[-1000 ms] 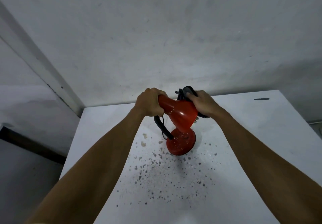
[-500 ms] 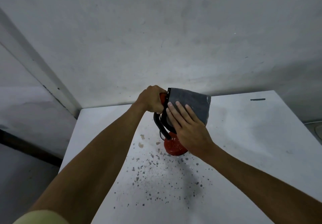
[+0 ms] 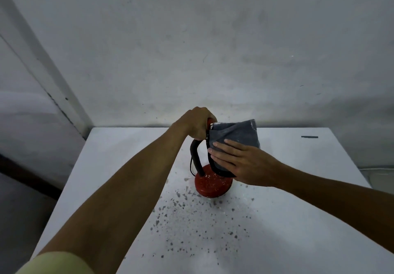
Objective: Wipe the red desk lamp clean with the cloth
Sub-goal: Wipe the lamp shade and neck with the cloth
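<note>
The red desk lamp stands on the white table; its round red base is speckled with dust and its black bent neck rises to the left. My left hand is closed around the top rear of the lamp head, where a bit of red shows. A grey cloth is draped over the lamp shade and hides it. My right hand lies flat on the cloth with fingers stretched out, pressing it against the shade from the near side.
Dark and pale crumbs of dirt are scattered over the white table in front of the lamp base. A short dark mark lies at the table's back right. A grey wall stands right behind the table.
A second ago the shade was bare, with the cloth bunched in my right hand behind it. The cloth now covers the shade, and my flat right hand has slid lower and to the right.
</note>
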